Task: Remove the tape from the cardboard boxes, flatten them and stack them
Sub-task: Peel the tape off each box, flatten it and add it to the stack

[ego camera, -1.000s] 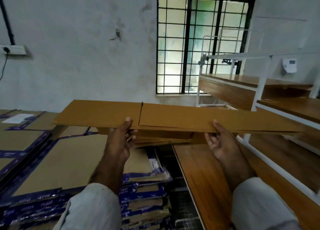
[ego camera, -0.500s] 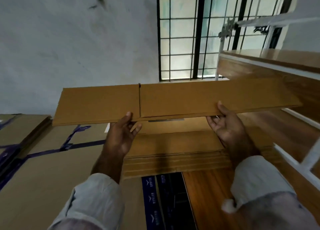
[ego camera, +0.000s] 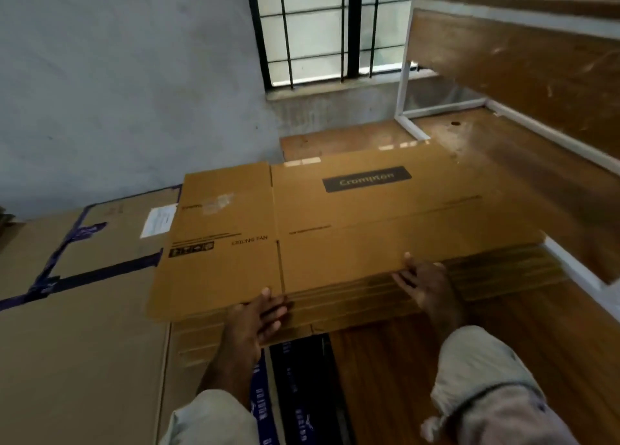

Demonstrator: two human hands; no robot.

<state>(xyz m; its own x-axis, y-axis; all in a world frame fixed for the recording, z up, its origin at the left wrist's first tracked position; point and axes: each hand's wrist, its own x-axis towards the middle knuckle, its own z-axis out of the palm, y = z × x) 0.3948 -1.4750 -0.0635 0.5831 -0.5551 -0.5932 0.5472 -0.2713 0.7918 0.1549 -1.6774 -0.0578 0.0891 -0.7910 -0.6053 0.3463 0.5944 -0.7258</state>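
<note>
A flattened brown cardboard box (ego camera: 335, 229) with a dark printed label lies almost level on top of a stack of flattened boxes (ego camera: 385, 297). My left hand (ego camera: 256, 317) grips its near edge at the left, thumb on top and fingers underneath. At the right of that same edge my right hand (ego camera: 426, 283) holds on, thumb on top. A scrap of clear tape residue shows on the box's left panel.
Large flat cartons with purple tape (ego camera: 77, 276) lie to the left. A wooden table (ego camera: 503, 344) with a white frame (ego camera: 406, 108) stands to the right, with a shelf above. A grey wall and a barred window (ego camera: 318, 31) are behind.
The flattened box has come down from chest height and tipped flat onto the stack. Both hands have stayed on its near edge.
</note>
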